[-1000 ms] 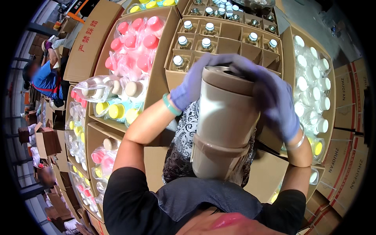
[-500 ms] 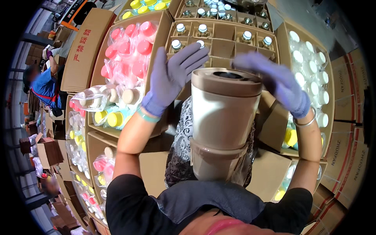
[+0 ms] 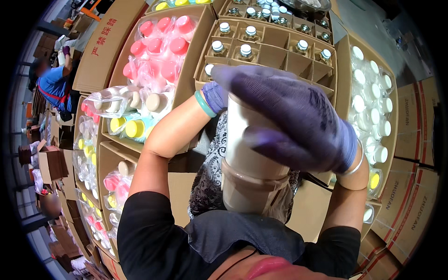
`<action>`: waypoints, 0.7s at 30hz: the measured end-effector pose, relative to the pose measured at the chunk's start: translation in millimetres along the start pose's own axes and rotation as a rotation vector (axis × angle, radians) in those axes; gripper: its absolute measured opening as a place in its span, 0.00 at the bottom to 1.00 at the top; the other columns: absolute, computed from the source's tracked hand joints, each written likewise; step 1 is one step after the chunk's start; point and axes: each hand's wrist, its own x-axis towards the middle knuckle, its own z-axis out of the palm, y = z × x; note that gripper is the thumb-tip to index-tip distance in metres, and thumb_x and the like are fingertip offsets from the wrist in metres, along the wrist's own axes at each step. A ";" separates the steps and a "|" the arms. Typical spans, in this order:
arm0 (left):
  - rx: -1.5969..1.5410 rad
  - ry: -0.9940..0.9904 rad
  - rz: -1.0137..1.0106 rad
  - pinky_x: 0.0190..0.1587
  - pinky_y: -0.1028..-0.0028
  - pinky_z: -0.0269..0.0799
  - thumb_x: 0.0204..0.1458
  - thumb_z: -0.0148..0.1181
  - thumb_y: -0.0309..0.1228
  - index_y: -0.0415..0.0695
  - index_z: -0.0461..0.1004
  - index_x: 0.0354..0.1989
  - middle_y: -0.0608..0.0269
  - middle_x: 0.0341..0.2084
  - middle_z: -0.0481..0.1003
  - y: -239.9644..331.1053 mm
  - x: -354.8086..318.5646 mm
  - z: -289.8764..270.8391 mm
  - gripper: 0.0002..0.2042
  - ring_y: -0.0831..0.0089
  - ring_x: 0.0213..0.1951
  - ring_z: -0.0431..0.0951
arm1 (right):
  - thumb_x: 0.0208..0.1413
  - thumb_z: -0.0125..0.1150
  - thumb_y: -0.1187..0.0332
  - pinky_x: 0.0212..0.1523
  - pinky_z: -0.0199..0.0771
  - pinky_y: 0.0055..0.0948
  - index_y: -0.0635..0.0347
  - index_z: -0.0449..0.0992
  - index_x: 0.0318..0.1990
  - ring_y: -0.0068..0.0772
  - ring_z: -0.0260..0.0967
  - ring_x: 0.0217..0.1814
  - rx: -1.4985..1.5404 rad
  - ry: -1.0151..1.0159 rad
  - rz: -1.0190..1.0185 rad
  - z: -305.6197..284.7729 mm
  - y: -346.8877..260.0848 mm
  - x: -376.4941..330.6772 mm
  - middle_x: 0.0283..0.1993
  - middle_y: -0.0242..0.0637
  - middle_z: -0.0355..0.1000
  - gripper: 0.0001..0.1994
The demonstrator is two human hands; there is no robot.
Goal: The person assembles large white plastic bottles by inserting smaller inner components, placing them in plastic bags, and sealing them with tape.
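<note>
In front of my body stands a tall cream cylindrical container (image 3: 242, 135) with a beige lower section (image 3: 247, 186). My right hand (image 3: 289, 116), in a dark purple glove, spreads across the container's upper part. Its fingers point left and its thumb is apart from them; it holds nothing I can see. Behind it, at the container's left side, my left hand (image 3: 215, 95) shows only a strip of purple glove by the cuff. The left fingers and the container's top are hidden. Beyond my hands is a divided carton (image 3: 275, 32) of white-capped glass bottles (image 3: 246, 52).
At left, a carton holds pink-capped bottles (image 3: 178, 45) and yellow-capped bottles (image 3: 135, 128). White-capped plastic bottles (image 3: 372, 91) fill a carton on the right. Printed cartons (image 3: 408, 112) stack at far right. A person in blue (image 3: 52, 84) stands at far left.
My right hand has swung left and nearer, now covering the container's top. The left hand has moved right, behind it. The container's lid was visible earlier.
</note>
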 end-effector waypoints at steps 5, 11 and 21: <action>-0.393 0.149 -0.053 0.66 0.62 0.65 0.69 0.37 0.50 0.32 0.61 0.66 0.47 0.56 0.73 62.4 -32.0 72.7 0.31 0.58 0.56 0.75 | 0.65 0.45 0.50 0.69 0.61 0.40 0.69 0.61 0.68 0.48 0.64 0.69 0.163 -0.069 0.239 -24.5 45.6 -43.3 0.67 0.53 0.65 0.33; -0.249 -0.104 0.032 0.59 0.68 0.71 0.66 0.49 0.43 0.32 0.68 0.62 0.49 0.56 0.74 5.2 -2.7 9.2 0.25 0.66 0.55 0.76 | 0.67 0.46 0.54 0.69 0.60 0.36 0.69 0.61 0.68 0.45 0.64 0.69 0.270 -0.199 0.155 -1.8 9.2 7.8 0.67 0.50 0.66 0.31; 0.791 0.145 0.601 0.56 0.64 0.73 0.54 0.60 0.32 0.38 0.73 0.56 0.50 0.50 0.77 3.9 -28.1 68.3 0.21 0.62 0.54 0.77 | 0.48 0.63 0.75 0.46 0.73 0.26 0.67 0.77 0.46 0.26 0.72 0.43 0.273 -0.389 0.565 -53.0 9.7 -0.7 0.44 0.38 0.77 0.16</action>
